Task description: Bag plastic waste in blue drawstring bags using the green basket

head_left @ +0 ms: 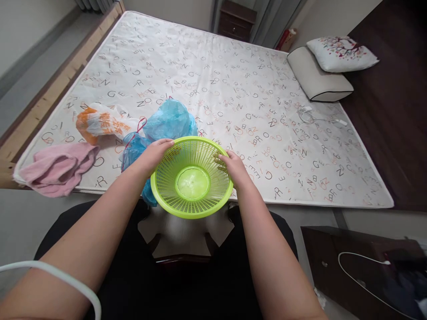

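Between my two hands is a lime-green plastic basket (192, 212) with slotted walls, tipped so that its inside faces me. Nothing lies in it. My left hand (159, 153) grips its upper left rim, fingers over the outside and partly hidden. On the right rim, my right hand (235, 168) holds on, with fingertips showing through the slots. A crumpled blue plastic bag (169, 120) with a red drawstring lies just behind and left of the basket. Left of that bag, a white and orange plastic bag (105, 122) rests on the mattress.
Letters pattern the white mattress (233, 89). A pink towel (62, 166) lies at its near left corner. A cushion (316, 75) and a printed pillow (343, 54) sit at the far right. A dark cabinet (320, 249) with a white cable stands at lower right.
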`<act>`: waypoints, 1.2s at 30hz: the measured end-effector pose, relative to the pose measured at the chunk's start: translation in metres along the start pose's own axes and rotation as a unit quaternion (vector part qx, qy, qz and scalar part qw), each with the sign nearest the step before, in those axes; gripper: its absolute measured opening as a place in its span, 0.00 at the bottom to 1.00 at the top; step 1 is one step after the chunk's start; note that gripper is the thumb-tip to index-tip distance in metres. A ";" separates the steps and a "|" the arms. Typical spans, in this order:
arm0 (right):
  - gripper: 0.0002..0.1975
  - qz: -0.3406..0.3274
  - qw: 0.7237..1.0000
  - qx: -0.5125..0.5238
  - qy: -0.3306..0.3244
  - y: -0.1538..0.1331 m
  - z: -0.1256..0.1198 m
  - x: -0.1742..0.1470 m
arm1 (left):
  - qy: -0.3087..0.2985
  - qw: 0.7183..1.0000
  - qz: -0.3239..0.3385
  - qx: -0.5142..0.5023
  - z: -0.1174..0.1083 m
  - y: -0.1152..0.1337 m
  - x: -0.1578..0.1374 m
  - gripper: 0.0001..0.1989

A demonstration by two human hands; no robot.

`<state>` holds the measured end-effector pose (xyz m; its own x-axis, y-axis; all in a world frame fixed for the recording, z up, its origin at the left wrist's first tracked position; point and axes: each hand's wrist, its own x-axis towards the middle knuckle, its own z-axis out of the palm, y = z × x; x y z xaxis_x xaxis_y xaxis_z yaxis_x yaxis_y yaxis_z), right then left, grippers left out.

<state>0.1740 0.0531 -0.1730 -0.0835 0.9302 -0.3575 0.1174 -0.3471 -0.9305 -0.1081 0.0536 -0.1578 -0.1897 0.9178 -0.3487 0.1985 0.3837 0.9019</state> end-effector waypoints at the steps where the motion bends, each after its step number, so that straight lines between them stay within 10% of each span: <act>1: 0.14 0.001 1.000 0.001 0.001 0.000 0.000 0.000 | -0.001 1.000 -0.001 0.000 0.000 0.000 0.000 0.15; 36: 0.14 0.002 1.000 -0.003 0.008 0.001 0.000 0.002 | 0.007 1.000 -0.013 -0.005 0.002 0.004 -0.002 0.12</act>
<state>0.1741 0.0546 -0.1749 -0.0676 0.9304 -0.3603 0.1232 -0.3506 -0.9284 -0.1054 0.0536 -0.1541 -0.2077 0.9058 -0.3694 0.1836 0.4070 0.8948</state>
